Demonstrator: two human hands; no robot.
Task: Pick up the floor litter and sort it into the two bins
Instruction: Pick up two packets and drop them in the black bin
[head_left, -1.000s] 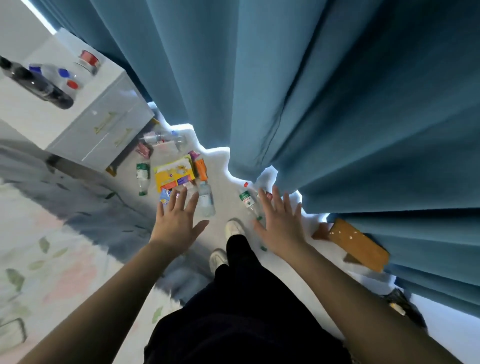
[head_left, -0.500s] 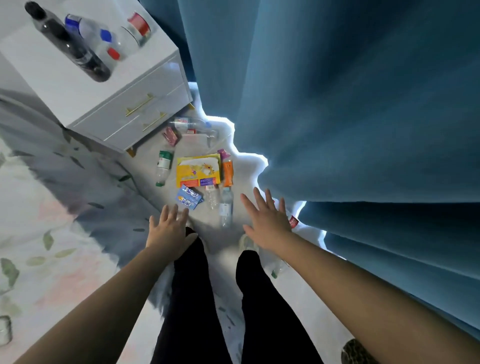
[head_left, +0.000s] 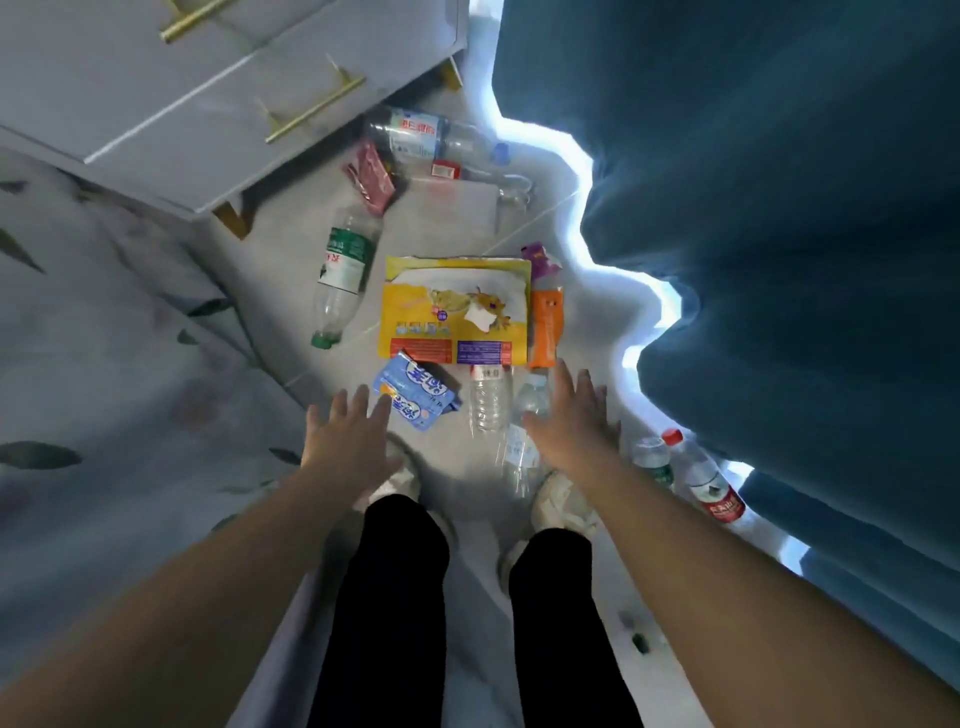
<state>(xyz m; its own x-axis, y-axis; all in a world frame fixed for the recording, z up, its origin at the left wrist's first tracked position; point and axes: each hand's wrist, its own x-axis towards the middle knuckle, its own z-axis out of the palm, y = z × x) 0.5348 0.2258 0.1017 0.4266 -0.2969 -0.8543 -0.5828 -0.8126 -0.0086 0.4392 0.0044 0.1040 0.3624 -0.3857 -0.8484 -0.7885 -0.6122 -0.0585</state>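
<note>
Both my hands empty, fingers spread: left hand (head_left: 347, 447) lower centre beside the blue wrapper (head_left: 415, 397), right hand (head_left: 571, 423) over a clear bottle (head_left: 519, 457). Litter mid-frame on floor: yellow pack (head_left: 457, 312), green-label bottle (head_left: 340, 275), red-cap bottle (head_left: 704, 480) right.

A green-labelled bottle (head_left: 340, 275), yellow bag (head_left: 457, 312) and blue wrapper (head_left: 415, 397) lie flat, close together.
</note>
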